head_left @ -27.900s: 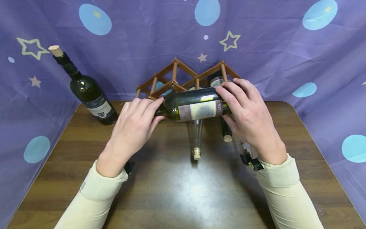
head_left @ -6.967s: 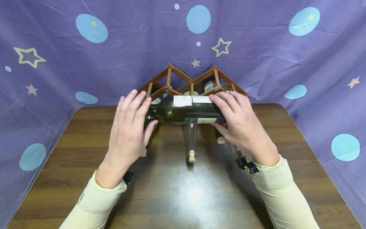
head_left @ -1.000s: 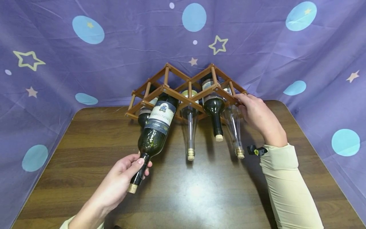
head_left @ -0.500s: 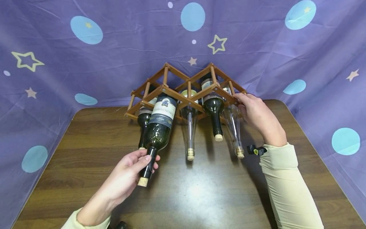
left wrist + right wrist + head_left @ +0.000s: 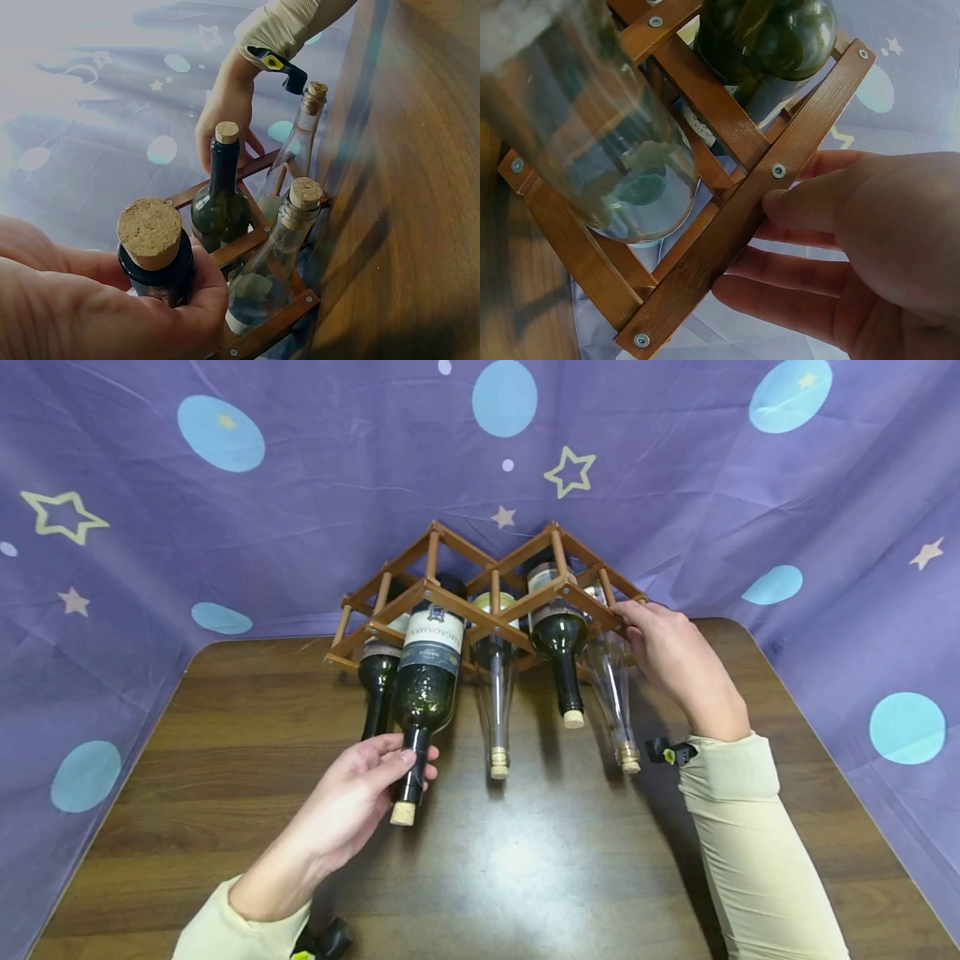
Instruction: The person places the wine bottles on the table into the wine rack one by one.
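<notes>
My left hand grips the black neck of a dark green wine bottle, just behind its cork. The bottle's base end lies inside a left-hand opening of the wooden wine rack, neck toward me. In the left wrist view, fingers and thumb wrap the neck below the cork. My right hand holds the rack's right end. In the right wrist view, the thumb presses the front of a slat, with the other fingers reaching behind it.
Other corked bottles lie in the rack: a dark one at far left, a clear one in the middle, another dark one and a clear one to the right. The brown table meets a purple starry cloth behind.
Over the last second my left hand has pushed the bottle deeper into the rack and swung its neck rightward. Seven seconds ago both hands were at a bottle held crosswise. The right hand keeps its hold.
</notes>
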Available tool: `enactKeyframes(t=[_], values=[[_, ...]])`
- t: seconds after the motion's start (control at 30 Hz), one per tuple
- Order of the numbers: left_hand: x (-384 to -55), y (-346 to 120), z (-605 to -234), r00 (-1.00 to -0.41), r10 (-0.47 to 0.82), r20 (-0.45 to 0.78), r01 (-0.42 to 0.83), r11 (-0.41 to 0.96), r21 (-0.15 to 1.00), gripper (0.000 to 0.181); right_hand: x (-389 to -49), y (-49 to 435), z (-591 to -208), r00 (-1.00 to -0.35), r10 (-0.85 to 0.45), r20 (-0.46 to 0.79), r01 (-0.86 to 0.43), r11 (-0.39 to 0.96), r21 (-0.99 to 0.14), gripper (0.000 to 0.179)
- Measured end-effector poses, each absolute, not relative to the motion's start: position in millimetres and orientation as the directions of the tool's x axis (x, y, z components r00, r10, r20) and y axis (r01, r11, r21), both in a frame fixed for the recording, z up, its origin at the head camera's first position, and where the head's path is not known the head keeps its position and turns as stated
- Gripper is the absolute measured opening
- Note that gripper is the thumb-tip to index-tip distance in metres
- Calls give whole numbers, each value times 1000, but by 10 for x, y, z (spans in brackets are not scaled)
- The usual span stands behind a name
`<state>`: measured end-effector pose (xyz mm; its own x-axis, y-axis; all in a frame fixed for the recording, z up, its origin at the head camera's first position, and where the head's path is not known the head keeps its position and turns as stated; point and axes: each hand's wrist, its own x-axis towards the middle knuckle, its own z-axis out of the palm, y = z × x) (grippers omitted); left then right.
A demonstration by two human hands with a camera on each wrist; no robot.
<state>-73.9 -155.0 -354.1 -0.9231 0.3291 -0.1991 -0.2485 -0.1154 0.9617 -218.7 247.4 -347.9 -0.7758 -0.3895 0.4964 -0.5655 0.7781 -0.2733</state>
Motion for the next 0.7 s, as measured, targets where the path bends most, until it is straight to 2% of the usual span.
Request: enactKeyframes(t=[0.7], values=[[-1060, -1409, -3546, -937, 280, -209, -255, -139, 957, 39, -2189, 2462, -3482, -782, -375, 498, -550, 790, -269, 37]])
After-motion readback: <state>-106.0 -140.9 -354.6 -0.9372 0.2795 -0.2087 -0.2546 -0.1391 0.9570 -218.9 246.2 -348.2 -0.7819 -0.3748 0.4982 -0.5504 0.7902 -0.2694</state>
